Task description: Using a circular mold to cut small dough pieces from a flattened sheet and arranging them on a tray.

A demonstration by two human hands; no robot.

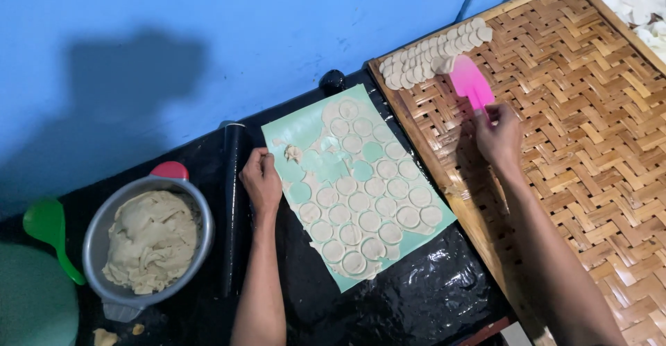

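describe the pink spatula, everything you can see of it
The pink spatula has a flat, rounded blade that looks like soft silicone or plastic. The right hand grips its handle, which is mostly hidden. It is held over the woven bamboo tray, blade pointing away from the person, its tip at the row of overlapping dough rounds.

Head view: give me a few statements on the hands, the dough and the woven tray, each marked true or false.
1. The right hand holds a pink spatula over the woven tray. True.
2. The left hand grips the rolling pin. False: it rests at the green mat's edge.
3. The metal bowl is empty. False: it holds dough.
4. Cut dough rounds sit lined up at the tray's far edge. True.
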